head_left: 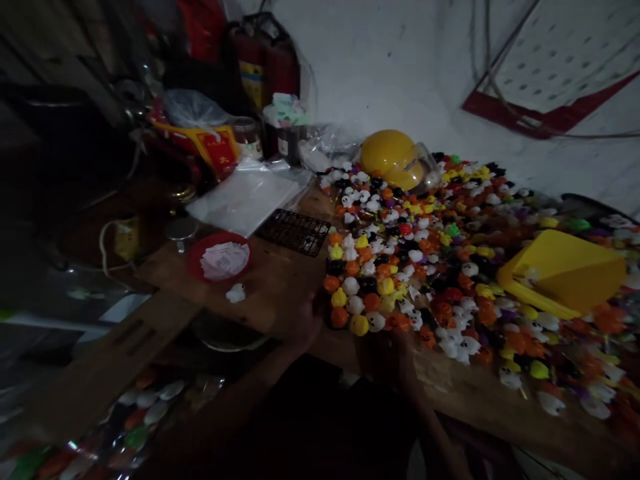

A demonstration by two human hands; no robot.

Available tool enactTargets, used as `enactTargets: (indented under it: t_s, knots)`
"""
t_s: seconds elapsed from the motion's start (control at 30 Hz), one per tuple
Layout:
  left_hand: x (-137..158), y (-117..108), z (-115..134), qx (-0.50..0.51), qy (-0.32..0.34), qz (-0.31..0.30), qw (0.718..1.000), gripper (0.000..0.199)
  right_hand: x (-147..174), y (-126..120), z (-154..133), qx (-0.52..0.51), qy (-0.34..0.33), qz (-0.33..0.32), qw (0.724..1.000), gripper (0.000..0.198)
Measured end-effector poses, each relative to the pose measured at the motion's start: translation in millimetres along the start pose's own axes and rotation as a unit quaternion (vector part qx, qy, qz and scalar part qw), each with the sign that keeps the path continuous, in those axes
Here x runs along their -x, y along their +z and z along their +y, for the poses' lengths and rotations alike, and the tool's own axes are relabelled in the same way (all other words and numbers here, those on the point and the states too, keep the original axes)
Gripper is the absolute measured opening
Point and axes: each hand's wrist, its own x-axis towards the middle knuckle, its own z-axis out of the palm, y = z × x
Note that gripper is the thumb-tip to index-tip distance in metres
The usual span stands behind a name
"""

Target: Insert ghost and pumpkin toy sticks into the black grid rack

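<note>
My left hand [311,319] is at the left front corner of a block of small toy figures [355,305] standing in rows. These are orange, white, yellow and black; whatever holds them in rows is hidden beneath. My right hand [393,353] is at the front edge of the same rows, just below an orange pumpkin-like figure [400,321]. Darkness and blur hide the fingers of both hands, so their grip does not show. Behind my left hand, a black grid tray [295,231] lies flat on the wooden table [280,287].
Loose figures [450,253] heap across the right side, with a yellow scoop-like container [565,273] on them and a yellow helmet [393,159] behind. Leftward are a red bowl [193,263] of white paper slips, a lone white figure [235,293] and clear plastic bags [250,190].
</note>
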Motion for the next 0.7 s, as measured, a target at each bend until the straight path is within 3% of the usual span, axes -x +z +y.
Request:
enactTargets:
  t_s: [0.1,0.2,0.27,0.37,0.43,0.53,0.7]
  knots:
    - [3.7,-16.1,-2.7,-0.019,-0.002,0.008,1.0,0.037,-6.5,-37.2,12.1,0.032,-0.001,-0.013,0.999,0.036]
    - [-14.4,-33.2,1.4,-0.042,-0.011,0.019,0.999,0.039,-28.5,-91.0,12.3,0.095,0.01,0.005,0.995,0.036]
    - [-40.8,-42.9,5.1,-0.057,-0.019,0.025,0.998,0.04,-55.7,-125.4,-3.1,0.136,0.0,0.02,0.99,0.036]
    - [-85.7,-54.4,7.5,-0.073,-0.035,0.032,0.996,0.041,-112.9,-155.6,-47.1,0.181,-0.082,0.053,0.979,0.034]
    - [-108.5,-59.6,6.9,-0.077,-0.047,0.03,0.995,0.043,-156.2,-156.9,-80.7,0.2,-0.154,0.053,0.966,0.031]
    - [-128.6,-62.7,7.4,-0.077,-0.043,0.011,0.996,0.051,-220.0,-133.7,-119.9,0.194,-0.238,-0.007,0.952,0.031]
    - [-155.1,-58.0,21.5,-0.09,-0.012,0.005,0.996,0.058,-305.0,-65.4,-137.4,0.274,-0.26,-0.155,0.913,0.033]
